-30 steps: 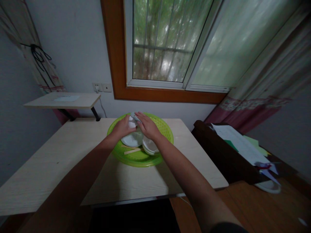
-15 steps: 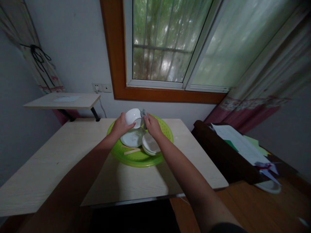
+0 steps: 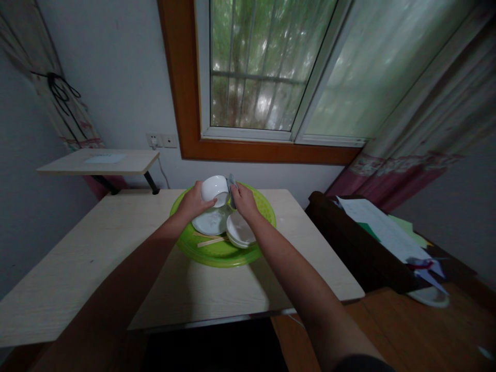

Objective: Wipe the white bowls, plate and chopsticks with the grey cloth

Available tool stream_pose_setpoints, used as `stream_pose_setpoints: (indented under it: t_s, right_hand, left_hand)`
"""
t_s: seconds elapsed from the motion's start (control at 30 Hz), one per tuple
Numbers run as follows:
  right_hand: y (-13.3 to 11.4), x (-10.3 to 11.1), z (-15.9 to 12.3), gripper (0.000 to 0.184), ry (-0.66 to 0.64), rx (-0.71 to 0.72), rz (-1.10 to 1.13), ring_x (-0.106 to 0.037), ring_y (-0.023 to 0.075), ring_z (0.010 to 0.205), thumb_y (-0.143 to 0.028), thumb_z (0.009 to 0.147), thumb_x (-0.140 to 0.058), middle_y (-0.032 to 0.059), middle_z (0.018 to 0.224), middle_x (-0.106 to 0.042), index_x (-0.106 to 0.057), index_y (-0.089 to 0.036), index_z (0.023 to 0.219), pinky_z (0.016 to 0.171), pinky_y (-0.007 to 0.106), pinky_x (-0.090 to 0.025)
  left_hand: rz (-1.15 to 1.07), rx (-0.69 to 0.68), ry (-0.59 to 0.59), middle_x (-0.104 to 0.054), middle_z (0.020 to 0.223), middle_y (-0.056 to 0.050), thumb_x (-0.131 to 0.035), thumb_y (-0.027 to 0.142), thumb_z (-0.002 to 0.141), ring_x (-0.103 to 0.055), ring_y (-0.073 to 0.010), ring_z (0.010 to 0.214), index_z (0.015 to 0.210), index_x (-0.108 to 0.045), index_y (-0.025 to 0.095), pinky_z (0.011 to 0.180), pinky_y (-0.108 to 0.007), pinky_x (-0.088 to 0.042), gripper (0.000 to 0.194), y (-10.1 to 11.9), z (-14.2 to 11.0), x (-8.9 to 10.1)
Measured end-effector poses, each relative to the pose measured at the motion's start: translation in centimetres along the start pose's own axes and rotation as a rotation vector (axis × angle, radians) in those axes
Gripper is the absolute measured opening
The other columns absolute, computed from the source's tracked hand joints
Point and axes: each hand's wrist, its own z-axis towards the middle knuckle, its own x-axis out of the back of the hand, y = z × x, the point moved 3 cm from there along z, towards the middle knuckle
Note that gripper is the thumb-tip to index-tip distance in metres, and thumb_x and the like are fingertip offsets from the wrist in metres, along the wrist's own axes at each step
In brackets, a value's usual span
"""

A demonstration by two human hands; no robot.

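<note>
My left hand (image 3: pixel 194 200) grips a white bowl (image 3: pixel 214 190), which is tilted on its side above a green basin (image 3: pixel 217 258). Close to the bowl's right side, my right hand (image 3: pixel 244 199) is closed around a grey cloth (image 3: pixel 231 182); most of the cloth is hidden by the fingers. Below the hands, a white plate (image 3: pixel 209 222) lies in the basin. To its right sit stacked white bowls (image 3: pixel 240 231), partly covered by my right wrist. Wooden chopsticks (image 3: pixel 211 241) rest in front of the plate.
The basin stands on a pale wooden table (image 3: pixel 116 243). A small raised shelf (image 3: pixel 135 161) is at the back left, below a wall socket (image 3: pixel 160 140). Behind is a window (image 3: pixel 256 77). Papers (image 3: pixel 372 222) lie on a dark brown piece of furniture (image 3: pixel 349 248) to the right.
The bowl in my left hand has shifted very slightly down and right. The cloth's visible end has changed shape a little beside it. The dishes in the basin stay in place.
</note>
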Motion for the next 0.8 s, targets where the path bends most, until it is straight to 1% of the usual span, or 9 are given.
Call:
stream_pose_setpoints:
  t_s: [0.1, 0.17, 0.27, 0.33, 0.47, 0.53, 0.63, 0.7, 0.8]
  right_hand:
    - [-0.6, -0.1, -0.1, 0.047, -0.017, 0.113, 0.02, -0.063, 0.0238, 0.118, -0.045, 0.104, -0.033, 0.0118, 0.126, -0.07, -0.066, -0.018, 0.124, 0.104, 0.038, -0.045]
    - [-1.1, -0.2, -0.3, 0.047, -0.036, 0.184, 0.015, -0.058, 0.0235, 0.128, -0.043, 0.104, -0.035, 0.0115, 0.135, -0.065, -0.062, -0.019, 0.133, 0.112, 0.04, -0.041]
    - [-2.1, -0.4, -0.6, 0.045, -0.09, 0.278, 0.016, -0.052, 0.022, 0.136, -0.039, 0.103, -0.039, 0.0101, 0.141, -0.061, -0.059, -0.021, 0.139, 0.119, 0.041, -0.035]
    - [-2.7, -0.6, -0.9, 0.044, -0.145, 0.335, 0.019, -0.048, 0.0208, 0.14, -0.037, 0.103, -0.04, 0.0083, 0.144, -0.059, -0.057, -0.023, 0.141, 0.12, 0.042, -0.033]
    - [-3.5, -0.8, -1.1, 0.043, -0.214, 0.416, 0.02, -0.041, 0.0199, 0.145, -0.035, 0.103, -0.041, 0.0077, 0.148, -0.055, -0.058, -0.023, 0.141, 0.122, 0.043, -0.031]
    - [-3.3, -0.9, -1.0, 0.043, -0.208, 0.408, 0.022, -0.039, 0.0194, 0.146, -0.035, 0.103, -0.041, 0.0069, 0.15, -0.053, -0.058, -0.023, 0.141, 0.123, 0.043, -0.029]
    - [-2.5, -0.8, -0.6, 0.045, -0.166, 0.321, 0.022, -0.039, 0.0186, 0.146, -0.039, 0.104, -0.039, 0.0051, 0.153, -0.049, -0.055, -0.025, 0.143, 0.124, 0.041, -0.028]
    - [-1.6, -0.7, -0.4, 0.046, -0.13, 0.23, 0.026, -0.044, 0.0194, 0.143, -0.041, 0.104, -0.038, 0.0062, 0.152, -0.051, -0.054, -0.024, 0.144, 0.122, 0.041, -0.031]
    - [-0.2, -0.6, -0.2, 0.046, -0.12, 0.081, 0.021, -0.057, 0.0227, 0.129, -0.042, 0.104, -0.036, 0.0101, 0.14, -0.062, -0.06, -0.021, 0.137, 0.113, 0.042, -0.041]
  left_hand:
    - [0.032, -0.037, -0.035, -0.067, 0.113, -0.013, -0.072, 0.05, 0.075, -0.066, -0.0299, 0.102, 0.118, -0.05, 0.019, 0.083, -0.037, -0.05, 0.057, 0.0, -0.1, -0.3]
    - [0.051, -0.059, -0.049, -0.067, 0.113, -0.013, -0.072, 0.049, 0.075, -0.066, -0.0299, 0.102, 0.12, -0.05, 0.02, 0.083, -0.037, -0.05, 0.058, -0.1, -0.2, -0.5]
    - [0.06, -0.079, -0.054, -0.068, 0.112, -0.012, -0.071, 0.048, 0.075, -0.067, -0.0294, 0.101, 0.121, -0.05, 0.02, 0.082, -0.036, -0.05, 0.057, -0.2, -0.2, -0.7]
    - [0.054, -0.078, -0.046, -0.068, 0.111, -0.011, -0.07, 0.046, 0.077, -0.067, -0.0286, 0.1, 0.119, -0.05, 0.02, 0.081, -0.035, -0.05, 0.054, -0.2, -0.2, -0.6]
    - [0.036, -0.01, 0.01, -0.068, 0.111, -0.013, -0.069, 0.045, 0.077, -0.068, -0.0285, 0.099, 0.118, -0.05, 0.018, 0.079, -0.035, -0.05, 0.053, -0.5, 0.1, -0.4]
    - [0.02, 0.037, 0.041, -0.068, 0.111, -0.014, -0.07, 0.046, 0.076, -0.068, -0.029, 0.1, 0.118, -0.05, 0.017, 0.079, -0.035, -0.05, 0.055, -0.6, 0.3, -0.3]
    - [-0.001, 0.085, 0.068, -0.068, 0.111, -0.014, -0.07, 0.048, 0.076, -0.068, -0.03, 0.101, 0.118, -0.049, 0.017, 0.079, -0.036, -0.051, 0.057, -0.7, 0.5, -0.2]
    - [-0.007, 0.098, 0.084, -0.068, 0.111, -0.015, -0.071, 0.049, 0.075, -0.067, -0.0309, 0.102, 0.118, -0.049, 0.017, 0.081, -0.037, -0.052, 0.058, -0.8, 0.5, -0.1]
    - [-0.018, 0.108, 0.114, -0.067, 0.112, -0.015, -0.072, 0.05, 0.075, -0.067, -0.0315, 0.104, 0.117, -0.05, 0.017, 0.085, -0.039, -0.052, 0.058, -0.7, 0.5, 0.2]
